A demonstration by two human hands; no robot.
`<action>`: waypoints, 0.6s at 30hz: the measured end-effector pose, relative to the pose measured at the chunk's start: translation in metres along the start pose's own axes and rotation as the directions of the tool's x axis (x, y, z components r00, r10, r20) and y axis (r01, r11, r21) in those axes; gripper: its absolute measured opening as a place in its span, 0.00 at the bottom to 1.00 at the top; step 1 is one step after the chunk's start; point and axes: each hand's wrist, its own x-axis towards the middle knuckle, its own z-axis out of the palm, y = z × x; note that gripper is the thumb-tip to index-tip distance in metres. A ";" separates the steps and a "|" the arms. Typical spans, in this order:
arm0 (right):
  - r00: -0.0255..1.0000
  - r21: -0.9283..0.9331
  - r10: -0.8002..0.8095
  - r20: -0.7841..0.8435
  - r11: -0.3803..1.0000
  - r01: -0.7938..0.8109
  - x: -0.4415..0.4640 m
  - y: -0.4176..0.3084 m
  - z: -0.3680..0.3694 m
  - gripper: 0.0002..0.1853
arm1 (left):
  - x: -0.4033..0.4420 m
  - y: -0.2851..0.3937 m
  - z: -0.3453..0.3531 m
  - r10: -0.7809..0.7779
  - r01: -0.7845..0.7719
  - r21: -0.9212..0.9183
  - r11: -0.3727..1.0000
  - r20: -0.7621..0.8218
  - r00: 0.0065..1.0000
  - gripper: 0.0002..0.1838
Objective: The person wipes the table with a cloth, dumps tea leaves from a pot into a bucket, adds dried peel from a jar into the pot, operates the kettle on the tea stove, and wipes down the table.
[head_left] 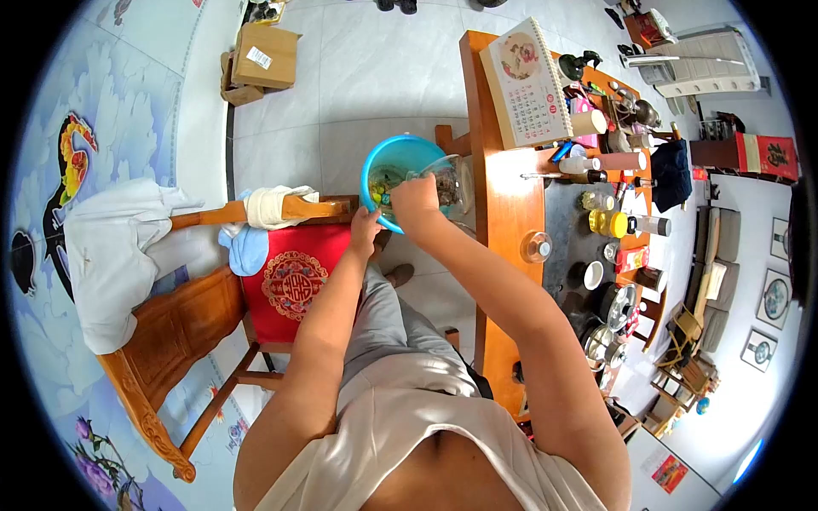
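Note:
A round blue bin (369, 162) stands on the floor beside the table, with small mixed scraps inside. My left hand (365, 232) is closed on its near left rim. Over the bin's opening, my right hand (416, 203) is closed on a clear, see-through container (463, 180). This container is tilted at the bin's right side, close to the table edge. My own fingers hide how it is gripped, and its exact kind is hard to make out.
On the right is a wooden table (503, 289) with a desk calendar (524, 85), a glass jar (537, 247), a white cup (592, 274) and several bottles. A carved wooden chair (183, 328) with a red cushion (290, 285) stands left. A cardboard box (266, 55) lies beyond.

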 end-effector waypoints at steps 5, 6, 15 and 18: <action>0.986 -0.295 -0.121 0.111 0.944 0.149 -0.010 -0.028 0.005 0.07 | 0.022 -0.025 -0.014 0.061 -0.045 -0.111 0.993 0.139 0.988 0.06; 0.983 -0.400 -0.124 0.131 0.901 0.167 -0.009 -0.040 0.020 0.06 | 0.026 -0.031 -0.010 0.065 -0.060 -0.069 0.996 0.071 0.995 0.09; 0.966 -0.649 -0.177 0.187 0.716 0.257 -0.030 -0.049 0.061 0.09 | 0.007 -0.029 0.005 0.019 -0.018 -0.059 0.998 0.013 1.000 0.10; 0.981 -0.580 -0.162 0.105 0.792 0.193 -0.034 -0.043 0.066 0.05 | 0.006 -0.025 0.009 0.013 -0.007 -0.087 0.996 0.069 0.998 0.08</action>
